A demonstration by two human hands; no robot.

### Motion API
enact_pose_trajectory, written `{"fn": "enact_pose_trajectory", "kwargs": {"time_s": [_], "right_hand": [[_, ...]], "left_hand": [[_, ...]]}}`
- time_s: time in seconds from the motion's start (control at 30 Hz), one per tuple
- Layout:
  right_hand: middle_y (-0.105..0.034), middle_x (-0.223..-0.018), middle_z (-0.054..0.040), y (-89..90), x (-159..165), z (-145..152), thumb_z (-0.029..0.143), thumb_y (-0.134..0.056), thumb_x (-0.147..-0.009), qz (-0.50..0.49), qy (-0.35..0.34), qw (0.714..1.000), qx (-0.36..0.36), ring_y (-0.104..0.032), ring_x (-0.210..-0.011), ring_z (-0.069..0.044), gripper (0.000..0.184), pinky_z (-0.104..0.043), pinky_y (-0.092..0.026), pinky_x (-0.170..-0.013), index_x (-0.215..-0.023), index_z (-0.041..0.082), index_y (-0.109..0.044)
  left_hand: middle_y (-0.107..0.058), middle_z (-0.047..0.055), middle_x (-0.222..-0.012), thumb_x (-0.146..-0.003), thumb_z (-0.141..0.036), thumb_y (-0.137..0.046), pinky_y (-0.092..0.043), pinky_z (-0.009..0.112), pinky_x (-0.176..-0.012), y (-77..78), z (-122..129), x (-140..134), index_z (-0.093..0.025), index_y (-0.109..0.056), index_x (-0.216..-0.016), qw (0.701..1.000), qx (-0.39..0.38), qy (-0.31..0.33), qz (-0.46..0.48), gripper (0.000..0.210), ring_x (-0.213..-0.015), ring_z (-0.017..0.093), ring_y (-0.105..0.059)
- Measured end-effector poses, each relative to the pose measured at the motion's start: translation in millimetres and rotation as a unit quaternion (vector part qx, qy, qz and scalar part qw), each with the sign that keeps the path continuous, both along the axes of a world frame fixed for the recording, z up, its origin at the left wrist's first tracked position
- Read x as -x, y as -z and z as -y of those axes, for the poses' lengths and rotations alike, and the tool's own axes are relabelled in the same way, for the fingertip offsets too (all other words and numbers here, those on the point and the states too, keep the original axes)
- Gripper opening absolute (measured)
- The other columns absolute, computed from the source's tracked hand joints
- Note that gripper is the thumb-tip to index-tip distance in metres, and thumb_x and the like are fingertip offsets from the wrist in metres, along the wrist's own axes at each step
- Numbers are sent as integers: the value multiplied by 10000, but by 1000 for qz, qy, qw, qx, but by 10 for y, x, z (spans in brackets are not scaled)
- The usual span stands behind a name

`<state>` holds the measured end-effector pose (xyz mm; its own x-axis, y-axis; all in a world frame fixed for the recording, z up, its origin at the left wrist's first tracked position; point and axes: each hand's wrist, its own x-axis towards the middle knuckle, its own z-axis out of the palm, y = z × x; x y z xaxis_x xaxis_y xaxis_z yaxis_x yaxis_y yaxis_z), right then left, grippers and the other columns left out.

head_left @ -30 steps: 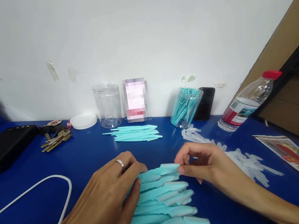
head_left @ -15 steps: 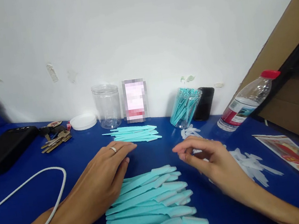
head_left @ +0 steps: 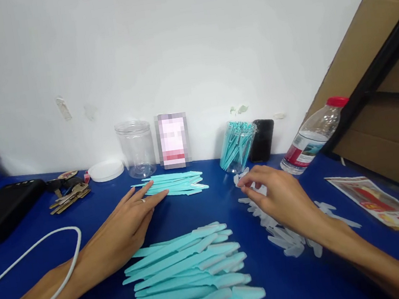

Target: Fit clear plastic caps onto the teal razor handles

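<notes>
L hand (head_left: 133, 220) has fingers spread apart, tips touching the far teal bunch (head_left: 178, 184), while the bigger teal pile (head_left: 180, 276) lies nearer, btwn the forearms, w/ pale covers (head_left: 244, 294) on its R ends. R hand (head_left: 280, 195) has thumb & index tips close tog. at the clear caps (head_left: 286, 238); can't tell if they're clamped on one. Behind, on blue tbl (head_left: 197, 211): stick-filled jar (head_left: 238, 148), btl w/ red cap (head_left: 305, 147).
</notes>
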<state>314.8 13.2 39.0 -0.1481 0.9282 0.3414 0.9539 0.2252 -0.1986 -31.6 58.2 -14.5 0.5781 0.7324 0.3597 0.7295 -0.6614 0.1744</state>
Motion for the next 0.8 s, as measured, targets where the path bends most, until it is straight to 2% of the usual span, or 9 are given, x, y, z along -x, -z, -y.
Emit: {"fn": "enact_pose_trajectory", "kwargs": {"time_s": [0.13, 0.37, 0.5, 0.63, 0.7, 0.8], "right_hand": [[-773, -1054, -105, 65, -29, -35, 188, -695, -937, 76, 10, 996, 43, -716, -1053, -349, 175, -370, -493, -707, -1059, 207, -819], [-738, -996, -113, 144, -10, -45, 111, -633, -945, 126, 15, 991, 43, -697, -970, -319, 162, -323, -401, -605, -910, 186, -772], [-721, -948, -91, 144, 2, -41, 104, -634, -934, 105, 5, 994, 15, -678, -927, -301, 128, -320, -379, -604, -887, 188, -719], [-714, -930, -51, 145, 34, -20, 143, -658, -931, 50, -18, 998, -30, -675, -878, -262, 82, -316, -409, -639, -893, 211, -681], [-709, -923, -40, 140, 51, -1, 166, -665, -934, 21, -31, 998, -57, -675, -875, -251, 69, -316, -423, -664, -887, 217, -663], [-690, -898, -32, 126, 69, 29, 188, -648, -954, -19, -54, 994, -89, -669, -856, -236, 71, -320, -438, -693, -888, 216, -642]], "left_hand": [[-689, 129, -1437, -1073, -353, -367, -445, 617, -1164, -72, 37, -46, -215, -680, -1414, 1000, -6, -23, 8, 484, -1464, 384, -505], [-739, 96, -1203, -1005, -311, -470, -503, 520, -1001, -106, 35, -74, -247, -758, -1235, 999, 21, -15, 20, 374, -1187, 331, -615], [-729, 75, -1112, -970, -318, -515, -474, 483, -912, -123, 2, -63, -259, -756, -1048, 998, 36, -35, 26, 260, -1083, 324, -604], [-709, 58, -980, -937, -319, -531, -438, 440, -827, -145, -14, -47, -247, -689, -872, 997, 45, -57, 31, 186, -947, 300, -580], [-698, 53, -948, -923, -325, -542, -428, 424, -802, -149, -17, -41, -246, -661, -857, 996, 50, -66, 33, 157, -920, 295, -573], [-698, 71, -1013, -901, -355, -566, -436, 428, -812, -154, -19, -35, -238, -667, -992, 994, 53, -87, 39, 179, -962, 312, -581]]}}
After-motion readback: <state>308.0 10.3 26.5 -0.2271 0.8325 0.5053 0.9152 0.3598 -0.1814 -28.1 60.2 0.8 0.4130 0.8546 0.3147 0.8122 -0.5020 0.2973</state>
